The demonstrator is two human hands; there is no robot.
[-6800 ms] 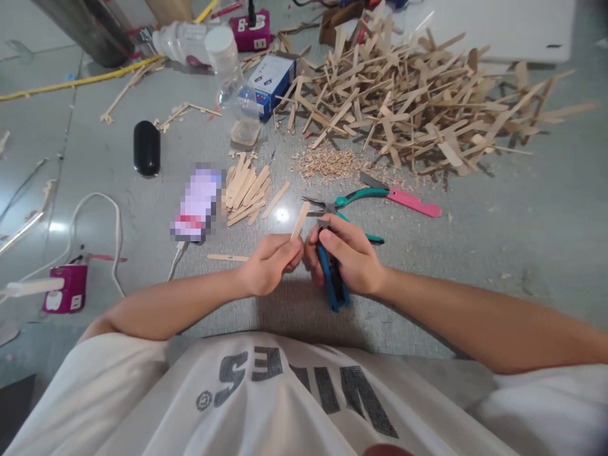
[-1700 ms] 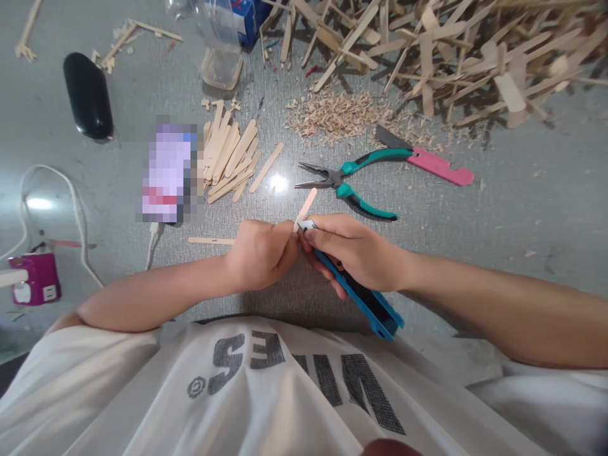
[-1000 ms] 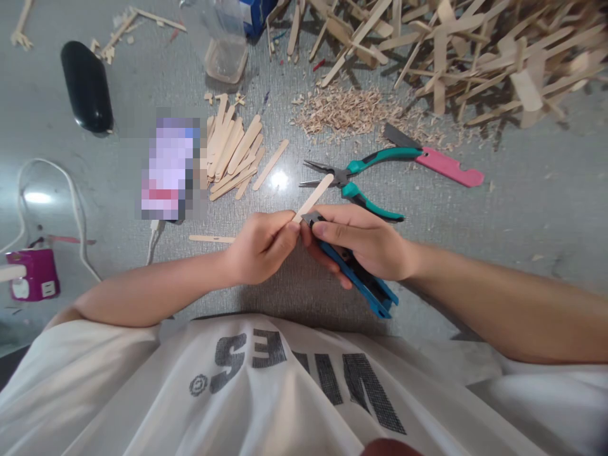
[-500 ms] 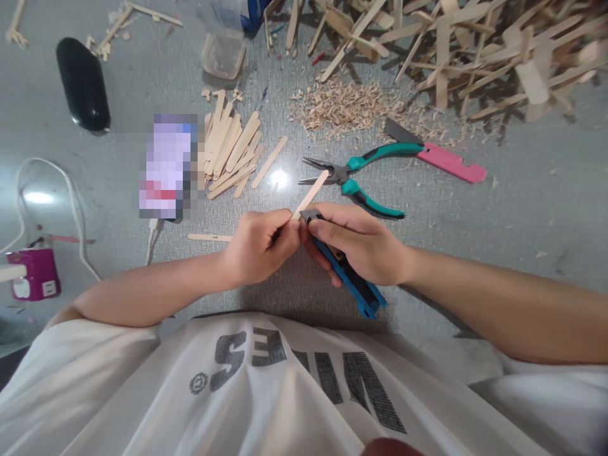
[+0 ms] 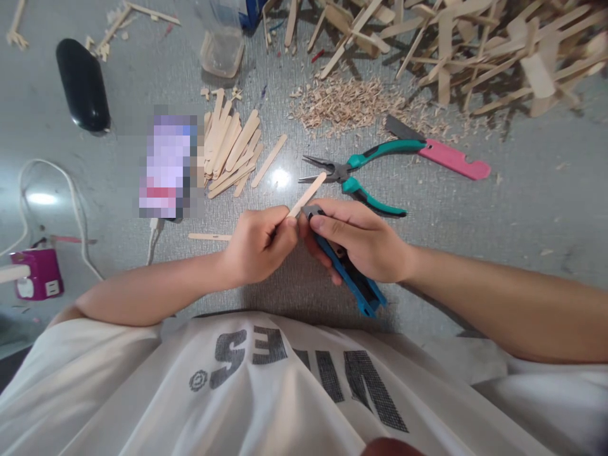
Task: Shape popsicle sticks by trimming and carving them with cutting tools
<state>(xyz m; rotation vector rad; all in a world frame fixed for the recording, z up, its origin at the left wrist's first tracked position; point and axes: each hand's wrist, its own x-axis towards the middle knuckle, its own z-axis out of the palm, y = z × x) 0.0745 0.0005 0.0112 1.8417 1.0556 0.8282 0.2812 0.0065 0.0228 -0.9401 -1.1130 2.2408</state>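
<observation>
My left hand (image 5: 259, 244) pinches the lower end of a flat wooden stick (image 5: 308, 194), which points up and to the right above the grey table (image 5: 498, 228). My right hand (image 5: 358, 240) is closed around a blue utility knife (image 5: 349, 275). The knife's metal tip rests against the stick just beside my left fingertips. The two hands touch near the table's front edge.
Teal-handled pliers (image 5: 361, 174) and a pink-handled blade (image 5: 439, 155) lie just behind my hands. A small stack of sticks (image 5: 232, 152), a phone (image 5: 166, 164) and a lone stick (image 5: 209, 237) lie to the left. Wood shavings (image 5: 351, 104) and a big stick heap (image 5: 451, 44) fill the back.
Since a second ago the hands have barely moved: the knife handle swung slightly closer to my body. Earlier, the camera tilted down and nearer to the table.
</observation>
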